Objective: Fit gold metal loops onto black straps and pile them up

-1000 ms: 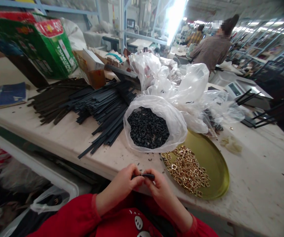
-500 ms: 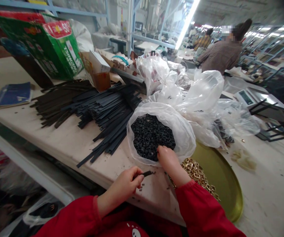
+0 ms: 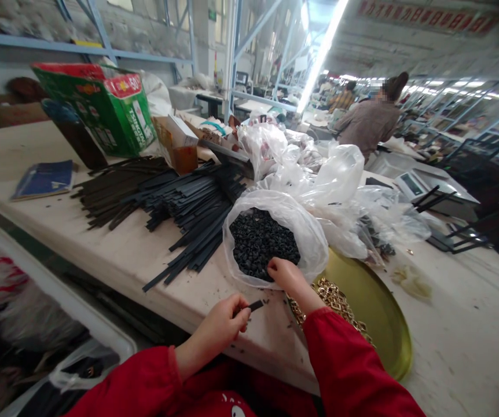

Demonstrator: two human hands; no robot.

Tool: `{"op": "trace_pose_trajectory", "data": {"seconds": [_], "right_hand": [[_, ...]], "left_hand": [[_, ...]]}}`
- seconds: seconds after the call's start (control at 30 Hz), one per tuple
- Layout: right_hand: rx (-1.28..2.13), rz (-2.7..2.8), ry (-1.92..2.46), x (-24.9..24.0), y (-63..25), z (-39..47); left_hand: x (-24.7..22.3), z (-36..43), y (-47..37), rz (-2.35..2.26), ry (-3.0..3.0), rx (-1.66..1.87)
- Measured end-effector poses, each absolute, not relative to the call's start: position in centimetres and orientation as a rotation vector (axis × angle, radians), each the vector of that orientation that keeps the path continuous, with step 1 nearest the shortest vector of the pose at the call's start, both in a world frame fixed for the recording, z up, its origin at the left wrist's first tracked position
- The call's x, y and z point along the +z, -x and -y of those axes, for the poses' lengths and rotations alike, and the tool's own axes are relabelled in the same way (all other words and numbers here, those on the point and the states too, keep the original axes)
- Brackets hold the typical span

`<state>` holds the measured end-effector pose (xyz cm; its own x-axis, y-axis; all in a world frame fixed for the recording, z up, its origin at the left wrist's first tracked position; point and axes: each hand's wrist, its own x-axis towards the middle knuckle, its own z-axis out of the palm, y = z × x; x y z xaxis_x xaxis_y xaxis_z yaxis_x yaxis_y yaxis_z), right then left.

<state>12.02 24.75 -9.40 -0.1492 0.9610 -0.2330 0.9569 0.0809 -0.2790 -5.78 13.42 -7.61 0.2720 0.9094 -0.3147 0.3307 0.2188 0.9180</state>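
Observation:
My left hand point(image 3: 227, 320) is closed around a short dark strip point(image 3: 256, 305) at the table's front edge. My right hand point(image 3: 283, 272) reaches over the rim of a white plastic bag point(image 3: 312, 243), its fingers pinched at the small black loops point(image 3: 260, 240) inside; what they hold, if anything, is too small to make out. Beneath my right forearm, gold metal rings point(image 3: 338, 301) lie on a gold oval tray point(image 3: 384, 315). Long dark strips point(image 3: 197, 197) are piled left of the bag.
Behind the strips stand a green box point(image 3: 114, 119) and a small carton point(image 3: 175, 142). A blue booklet point(image 3: 45, 178) lies at left. Clear plastic bags point(image 3: 340, 174) and a scale point(image 3: 432, 185) are at back right. A person point(image 3: 369, 124) is farther back.
The camera view has tilted up and shifted, so the table's contents appear displaced. My left hand still grips the strip, and my right hand stays at the bag's black loops.

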Motion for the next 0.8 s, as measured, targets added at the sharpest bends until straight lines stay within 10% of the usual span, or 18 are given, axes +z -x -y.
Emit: {"op": "trace_pose_trajectory", "data": {"seconds": [0.8], "right_hand": [[1.474, 0.790, 1.209, -6.4, -8.4, -14.2]], "left_hand": [[-6.5, -13.1, 5.6, -1.266, -1.162, 0.810]]}}
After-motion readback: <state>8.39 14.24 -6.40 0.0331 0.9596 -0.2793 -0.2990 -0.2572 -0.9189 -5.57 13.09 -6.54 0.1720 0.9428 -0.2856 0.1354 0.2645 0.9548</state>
